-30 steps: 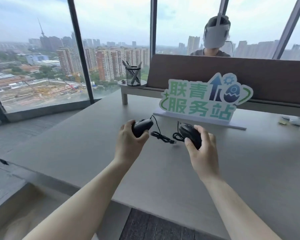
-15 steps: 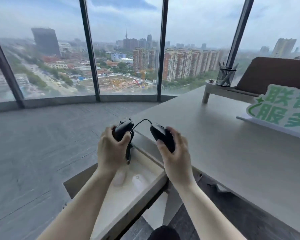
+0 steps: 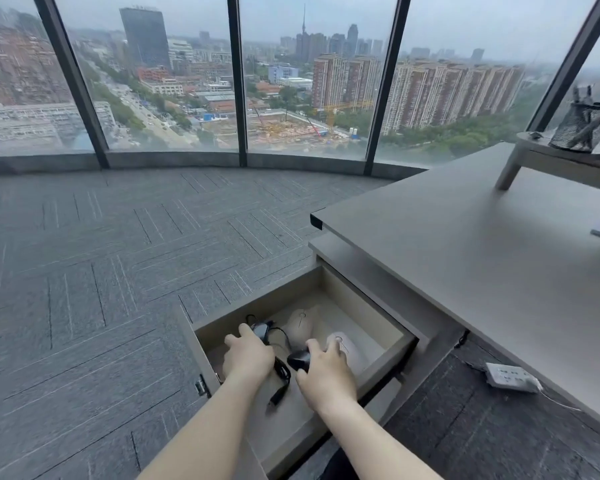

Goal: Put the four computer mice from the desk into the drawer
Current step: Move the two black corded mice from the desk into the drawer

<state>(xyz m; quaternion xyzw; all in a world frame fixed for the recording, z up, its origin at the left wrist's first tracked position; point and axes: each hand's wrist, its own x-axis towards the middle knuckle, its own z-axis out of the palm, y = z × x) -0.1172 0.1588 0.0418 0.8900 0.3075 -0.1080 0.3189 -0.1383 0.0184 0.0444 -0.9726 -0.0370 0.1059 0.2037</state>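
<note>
Both my bare forearms reach down into the drawer point(image 3: 392, 355). My left hand point(image 3: 248, 355) curls palm-down at its left side, fingers point(image 3: 246, 332) closed around a black mouse point(image 3: 261, 330); my right hand point(image 3: 328, 370) grips another black mouse point(image 3: 300, 359) near its middle.

Floor-to-ceiling windows point(image 3: 312, 81) with dark mullions point(image 3: 237, 81) curve around the room, admitting flat, overcast daylight and showing a city of high-rise blocks, a construction site and a slender tower under a grey sky. The floor is grey carpet tile point(image 3: 101, 271) with line patterns set at differing angles. At right stands a grey surface point(image 3: 465, 254) bearing a low riser shelf point(image 3: 534, 157) with a mesh pen holder point(image 3: 582, 126), and a white power strip point(image 3: 510, 377) lies on the carpet beneath it.
</note>
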